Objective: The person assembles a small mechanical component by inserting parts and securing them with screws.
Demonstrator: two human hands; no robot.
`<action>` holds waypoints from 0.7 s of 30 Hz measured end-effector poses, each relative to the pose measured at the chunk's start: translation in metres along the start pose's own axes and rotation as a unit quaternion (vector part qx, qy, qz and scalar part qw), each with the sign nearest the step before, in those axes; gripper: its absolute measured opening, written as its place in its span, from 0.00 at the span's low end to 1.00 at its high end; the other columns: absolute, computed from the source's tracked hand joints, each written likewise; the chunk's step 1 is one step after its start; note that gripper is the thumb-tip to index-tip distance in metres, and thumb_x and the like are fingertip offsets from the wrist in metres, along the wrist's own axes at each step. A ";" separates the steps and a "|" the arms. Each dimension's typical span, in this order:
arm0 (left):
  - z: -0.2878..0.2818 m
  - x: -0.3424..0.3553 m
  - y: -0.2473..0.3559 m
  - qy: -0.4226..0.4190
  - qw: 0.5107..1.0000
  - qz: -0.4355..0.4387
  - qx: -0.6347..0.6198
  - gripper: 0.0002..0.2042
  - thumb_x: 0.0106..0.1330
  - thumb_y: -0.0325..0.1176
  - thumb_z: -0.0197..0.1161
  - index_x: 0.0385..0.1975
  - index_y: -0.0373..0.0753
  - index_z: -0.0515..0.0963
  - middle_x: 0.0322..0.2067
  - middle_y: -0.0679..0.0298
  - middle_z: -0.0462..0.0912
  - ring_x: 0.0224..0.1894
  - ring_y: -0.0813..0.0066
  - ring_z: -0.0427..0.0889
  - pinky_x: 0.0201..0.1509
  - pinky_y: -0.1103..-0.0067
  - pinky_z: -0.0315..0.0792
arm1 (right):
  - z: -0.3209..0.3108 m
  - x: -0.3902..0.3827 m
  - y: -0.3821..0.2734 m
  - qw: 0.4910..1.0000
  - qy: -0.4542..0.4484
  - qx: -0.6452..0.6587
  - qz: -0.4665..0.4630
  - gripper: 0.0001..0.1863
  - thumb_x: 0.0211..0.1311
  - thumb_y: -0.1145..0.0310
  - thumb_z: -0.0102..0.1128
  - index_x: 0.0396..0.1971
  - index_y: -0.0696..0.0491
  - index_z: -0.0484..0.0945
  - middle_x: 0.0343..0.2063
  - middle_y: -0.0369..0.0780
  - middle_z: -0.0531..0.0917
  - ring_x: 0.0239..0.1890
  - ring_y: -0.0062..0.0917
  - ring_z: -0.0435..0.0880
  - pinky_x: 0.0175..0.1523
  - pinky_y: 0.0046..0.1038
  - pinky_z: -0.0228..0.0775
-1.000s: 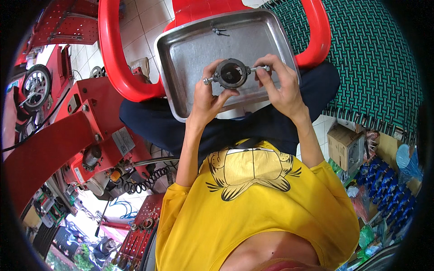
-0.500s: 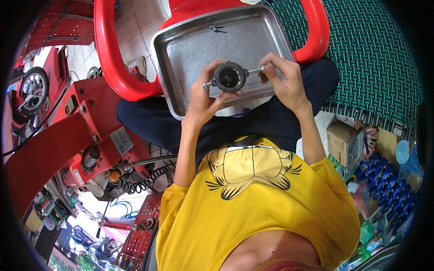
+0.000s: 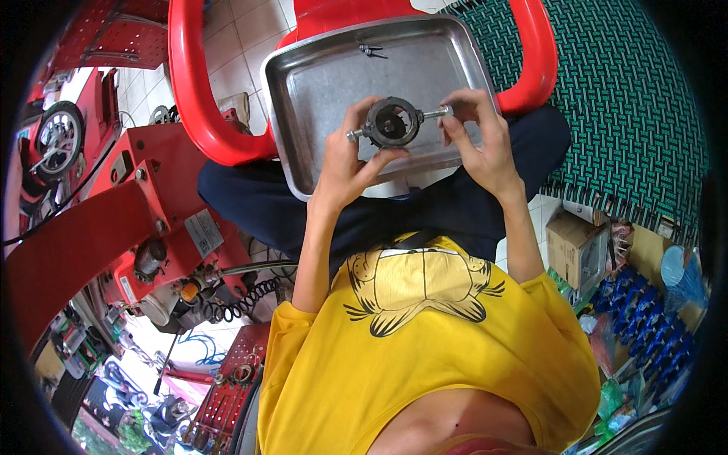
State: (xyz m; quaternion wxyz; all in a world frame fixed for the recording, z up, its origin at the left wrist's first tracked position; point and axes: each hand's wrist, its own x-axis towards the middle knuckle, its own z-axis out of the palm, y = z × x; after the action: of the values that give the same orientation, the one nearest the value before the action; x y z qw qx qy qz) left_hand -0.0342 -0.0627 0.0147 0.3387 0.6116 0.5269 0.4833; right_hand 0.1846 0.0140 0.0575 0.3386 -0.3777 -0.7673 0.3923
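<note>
My left hand (image 3: 347, 155) is closed around a dark ring-shaped metal clamp (image 3: 393, 142), thumb along its near side and fingers behind its left side. The clamp's round opening faces up. A silver bolt (image 3: 355, 135) pokes out on its left, and a longer bolt (image 3: 434, 114) sticks out on its right. My right hand (image 3: 485, 144) has thumb and curled fingers at the end of that right bolt. Below the clamp is a metal tray (image 3: 303, 87), where a few small dark screws (image 3: 371, 51) lie near the far edge.
The tray sits on a red plastic chair (image 3: 189, 91) between my legs. At the left stands a red machine (image 3: 83, 235) with a coiled black hose (image 3: 246, 299). A green woven mat (image 3: 607, 98) covers the right, with a cardboard box (image 3: 572, 246) below it.
The clamp has shifted slightly right and tilted a little. My right fingers have changed position around the bolt's end, the index finger lifting a bit higher. The left hand keeps its hold.
</note>
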 end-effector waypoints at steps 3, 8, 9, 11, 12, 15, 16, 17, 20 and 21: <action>0.000 -0.001 0.001 -0.001 1.000 0.000 0.000 0.34 0.56 0.33 0.79 0.61 0.35 0.68 0.47 0.50 0.86 0.52 0.55 0.87 0.56 0.69 0.77 | -0.010 0.005 0.003 0.998 -0.055 -0.012 0.024 0.14 0.77 0.58 0.56 0.44 0.55 0.76 0.23 0.39 0.83 0.26 0.26 0.83 0.34 0.27 0.73; 0.001 0.002 0.001 0.003 1.000 -0.005 -0.003 0.34 0.56 0.33 0.79 0.61 0.34 0.69 0.46 0.51 0.86 0.51 0.56 0.87 0.55 0.69 0.76 | -0.002 0.010 -0.010 0.999 -0.012 0.027 0.025 0.15 0.78 0.58 0.55 0.40 0.56 0.76 0.21 0.39 0.81 0.24 0.25 0.82 0.32 0.27 0.71; 0.001 0.003 0.001 0.004 1.000 -0.004 -0.002 0.33 0.56 0.33 0.79 0.60 0.34 0.69 0.46 0.51 0.87 0.51 0.57 0.87 0.55 0.70 0.76 | 0.001 0.011 -0.013 1.000 0.005 0.008 0.009 0.16 0.78 0.57 0.55 0.39 0.57 0.77 0.21 0.39 0.81 0.23 0.25 0.81 0.32 0.27 0.70; 0.000 0.005 0.000 0.004 1.000 -0.003 -0.002 0.33 0.56 0.32 0.79 0.60 0.34 0.69 0.45 0.52 0.87 0.50 0.59 0.87 0.55 0.71 0.76 | 0.000 0.012 -0.015 1.000 -0.006 -0.008 0.013 0.16 0.78 0.57 0.55 0.39 0.57 0.77 0.20 0.39 0.80 0.23 0.25 0.81 0.32 0.28 0.70; -0.001 0.004 0.002 0.004 1.000 -0.009 -0.005 0.33 0.56 0.33 0.79 0.60 0.34 0.69 0.45 0.52 0.87 0.50 0.59 0.87 0.55 0.71 0.75 | -0.004 0.014 -0.014 0.999 -0.034 -0.004 0.032 0.16 0.78 0.57 0.55 0.39 0.56 0.77 0.20 0.39 0.80 0.23 0.25 0.81 0.32 0.28 0.70; -0.001 0.006 0.004 0.003 1.000 -0.015 -0.011 0.33 0.57 0.33 0.79 0.60 0.34 0.69 0.45 0.52 0.87 0.50 0.61 0.87 0.55 0.71 0.75 | -0.010 0.017 -0.006 0.995 -0.082 -0.010 0.063 0.16 0.78 0.57 0.56 0.40 0.57 0.76 0.20 0.38 0.81 0.23 0.26 0.81 0.32 0.28 0.70; -0.001 0.006 0.003 0.004 1.000 -0.013 -0.008 0.33 0.57 0.33 0.79 0.60 0.34 0.69 0.45 0.52 0.87 0.50 0.61 0.87 0.55 0.71 0.75 | -0.009 0.017 -0.004 0.993 -0.092 -0.012 0.068 0.16 0.77 0.57 0.56 0.40 0.57 0.76 0.20 0.38 0.81 0.23 0.26 0.81 0.32 0.28 0.71; -0.001 0.006 0.002 0.005 1.000 -0.010 -0.005 0.33 0.57 0.32 0.78 0.60 0.34 0.69 0.45 0.52 0.87 0.50 0.61 0.87 0.55 0.71 0.75 | -0.006 0.015 -0.005 0.997 -0.057 0.002 0.052 0.16 0.78 0.57 0.55 0.39 0.57 0.76 0.20 0.38 0.81 0.23 0.26 0.81 0.32 0.28 0.71; -0.002 0.005 0.001 0.011 1.000 -0.010 0.003 0.33 0.57 0.33 0.79 0.60 0.35 0.69 0.45 0.52 0.87 0.50 0.60 0.87 0.55 0.71 0.75 | 0.001 0.013 -0.010 0.999 -0.003 0.023 0.027 0.17 0.79 0.57 0.53 0.37 0.57 0.76 0.21 0.39 0.81 0.23 0.26 0.82 0.32 0.28 0.71; -0.003 0.004 0.000 0.005 1.000 -0.012 0.004 0.33 0.57 0.33 0.79 0.60 0.35 0.69 0.46 0.52 0.87 0.51 0.59 0.87 0.55 0.71 0.75 | -0.003 0.013 -0.009 0.999 -0.018 0.016 0.032 0.16 0.80 0.58 0.52 0.38 0.56 0.77 0.21 0.39 0.81 0.23 0.26 0.83 0.32 0.28 0.71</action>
State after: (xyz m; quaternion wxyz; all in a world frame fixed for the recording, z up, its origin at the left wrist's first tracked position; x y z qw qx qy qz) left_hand -0.0368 -0.0587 0.0169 0.3396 0.6037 0.5380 0.4803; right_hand 0.1779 0.0228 0.0700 0.3181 -0.3896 -0.7544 0.4219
